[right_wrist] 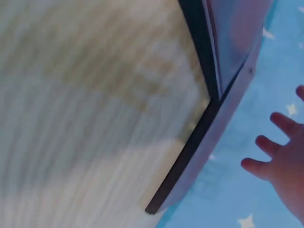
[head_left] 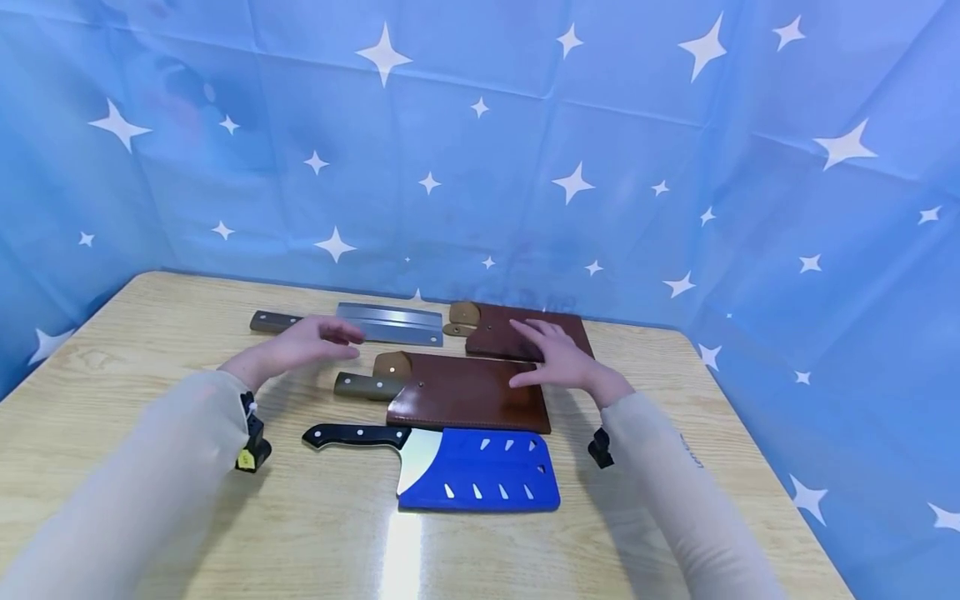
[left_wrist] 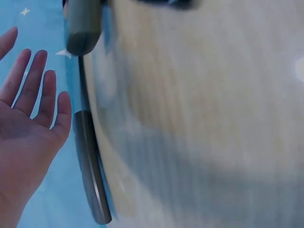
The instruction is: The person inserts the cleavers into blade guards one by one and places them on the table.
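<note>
My left hand hovers by the handle of a bare-bladed cleaver at the back left, fingers loosely bent and holding nothing. In the left wrist view its fingers spread out beside the brown cleaver handle. Over the right end of a brown leather sheath hangs my right hand, fingers apart and nothing in them. That sheath covers a cleaver whose olive handle sticks out to the left. Behind it lies a second brown sheath, partly hidden by the right hand.
Nearest the front lies a cleaver with a black handle, its blade in a blue slotted cover. All rest on a light wooden table. A blue star-patterned curtain stands along the table's back and sides.
</note>
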Motion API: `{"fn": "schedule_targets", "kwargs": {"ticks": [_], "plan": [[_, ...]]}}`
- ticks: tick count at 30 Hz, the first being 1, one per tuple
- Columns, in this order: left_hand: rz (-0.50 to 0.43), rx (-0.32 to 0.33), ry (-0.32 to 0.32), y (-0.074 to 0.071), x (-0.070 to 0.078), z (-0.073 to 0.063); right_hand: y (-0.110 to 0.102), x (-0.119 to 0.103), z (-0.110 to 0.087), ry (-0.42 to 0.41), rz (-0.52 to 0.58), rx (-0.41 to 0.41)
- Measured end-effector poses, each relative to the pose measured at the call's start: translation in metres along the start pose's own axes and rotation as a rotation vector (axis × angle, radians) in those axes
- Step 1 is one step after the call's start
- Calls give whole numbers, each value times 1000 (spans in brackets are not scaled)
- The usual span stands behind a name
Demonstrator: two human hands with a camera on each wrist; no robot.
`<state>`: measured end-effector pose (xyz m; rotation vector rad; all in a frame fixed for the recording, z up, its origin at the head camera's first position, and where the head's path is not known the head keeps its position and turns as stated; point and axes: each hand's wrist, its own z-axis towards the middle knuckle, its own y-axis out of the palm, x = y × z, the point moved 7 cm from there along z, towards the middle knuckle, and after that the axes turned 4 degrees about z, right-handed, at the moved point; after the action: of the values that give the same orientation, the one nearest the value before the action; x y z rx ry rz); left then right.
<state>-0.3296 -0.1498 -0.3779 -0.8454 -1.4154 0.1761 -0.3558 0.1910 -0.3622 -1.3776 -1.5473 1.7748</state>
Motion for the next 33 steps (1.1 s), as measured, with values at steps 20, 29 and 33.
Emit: {"fn": "schedule_targets", "kwargs": {"ticks": [20,29,33], "plan": [[126,130,-123,-49,-46,8,-12,75,43,190,-10,10],[247,147,-168,-52,-59,8,-2,93,40,250,-88,-86],[266,129,-177,-57,-65,5,-5,99,36,240,-68,-89]]}}
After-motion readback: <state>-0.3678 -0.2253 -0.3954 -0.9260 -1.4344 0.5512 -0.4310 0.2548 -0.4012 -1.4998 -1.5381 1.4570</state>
